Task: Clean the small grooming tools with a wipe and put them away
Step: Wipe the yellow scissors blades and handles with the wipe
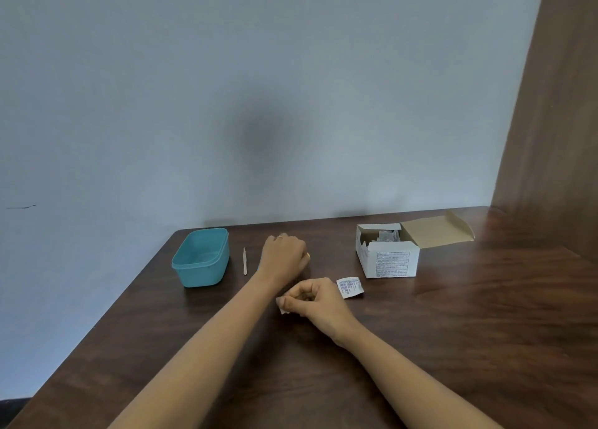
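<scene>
Your right hand (315, 299) pinches the small white wipe (283, 309) between thumb and fingertips, low over the dark wooden tabletop (453, 331) and near the torn white printed sachet (350, 287). Only a corner of the wipe shows. A loose pinch could let it drop onto the wood and pick up dirt before it meets a tool.

Your left hand (283, 255) sits knuckles-up further back, fingers curled down over something. I cannot tell whether it grips anything or merely covers it. A yellowish speck at its right edge and a blue sliver at its left are too small to name. If a tool lies there, a blind grab could knock it away.

The slim pale metal grooming tool (245, 261) lies between that hand and the open teal plastic tub (200, 276); it would likely skid easily if brushed. The tub's near floor is hidden by its wall. The contents of the open white cardboard box (393, 263), well apart on your right, are blurred.
</scene>
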